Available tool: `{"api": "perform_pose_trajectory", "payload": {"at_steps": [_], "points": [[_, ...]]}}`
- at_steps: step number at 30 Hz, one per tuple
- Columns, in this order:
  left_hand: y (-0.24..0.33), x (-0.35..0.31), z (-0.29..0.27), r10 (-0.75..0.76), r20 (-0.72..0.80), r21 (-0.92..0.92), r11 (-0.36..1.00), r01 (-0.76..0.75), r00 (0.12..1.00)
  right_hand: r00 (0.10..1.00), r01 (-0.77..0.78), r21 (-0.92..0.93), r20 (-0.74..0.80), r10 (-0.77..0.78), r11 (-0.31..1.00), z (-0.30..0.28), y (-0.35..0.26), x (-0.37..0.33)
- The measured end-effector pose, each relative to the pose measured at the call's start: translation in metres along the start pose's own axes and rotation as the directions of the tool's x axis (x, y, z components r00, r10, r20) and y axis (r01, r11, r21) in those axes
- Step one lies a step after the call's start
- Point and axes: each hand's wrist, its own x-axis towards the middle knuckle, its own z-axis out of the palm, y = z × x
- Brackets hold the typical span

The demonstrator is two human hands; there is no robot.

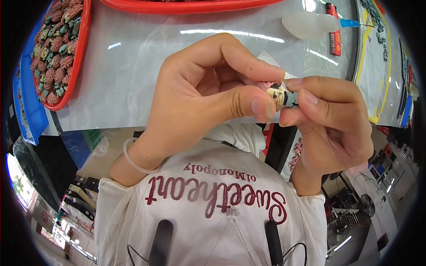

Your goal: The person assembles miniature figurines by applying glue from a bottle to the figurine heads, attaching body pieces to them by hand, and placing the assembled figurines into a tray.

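In front of me, over the table's near side, both hands meet at a small figurine with a pale painted face, pink hair and a grey-green body. The figurine's head (276,95) is pinched between the thumb and forefinger of my left hand (195,84). Its grey-green body (290,99) sits at the fingertips of my right hand (335,117), which are closed on it. Head and body touch; whether they are fixed together I cannot tell. Fingers cover the back of the head and the body's lower end.
At the left, a red tray (83,42) holds many pink and grey-green pieces, beside a blue tray (35,119). Another red tray (191,6) lies at the far edge. A translucent needle-tipped bottle (306,24) and a red box (334,42) lie far right, near a yellow-edged sheet (370,84) with small dark parts.
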Motion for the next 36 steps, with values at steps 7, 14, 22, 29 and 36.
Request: {"api": "perform_pose_trajectory", "payload": {"at_steps": [7,14,22,29,36], "points": [[0.008,0.001,-0.003,-0.047,0.007,-0.012,0.999,0.047,0.999,0.998,0.055,-0.036,-0.018,-0.056,0.998,0.004,0.008,0.003],[0.013,-0.005,-0.01,0.121,0.132,0.003,0.992,-0.122,0.984,0.993,0.101,-0.327,-0.027,-0.116,0.94,0.013,-0.004,0.001],[0.11,-0.029,-0.08,0.623,0.243,0.961,-0.258,-0.098,0.743,0.998,-0.019,-0.185,-0.066,0.007,0.982,-0.002,0.007,-0.009],[0.143,-0.047,-0.109,0.64,0.225,0.798,-0.553,0.238,0.735,0.999,-0.032,-0.187,-0.023,0.028,0.982,0.004,0.001,-0.001],[0.135,-0.031,-0.101,0.568,0.154,0.867,-0.471,0.166,0.808,0.991,-0.119,-0.122,-0.075,0.11,0.985,0.003,0.002,0.0]]}}
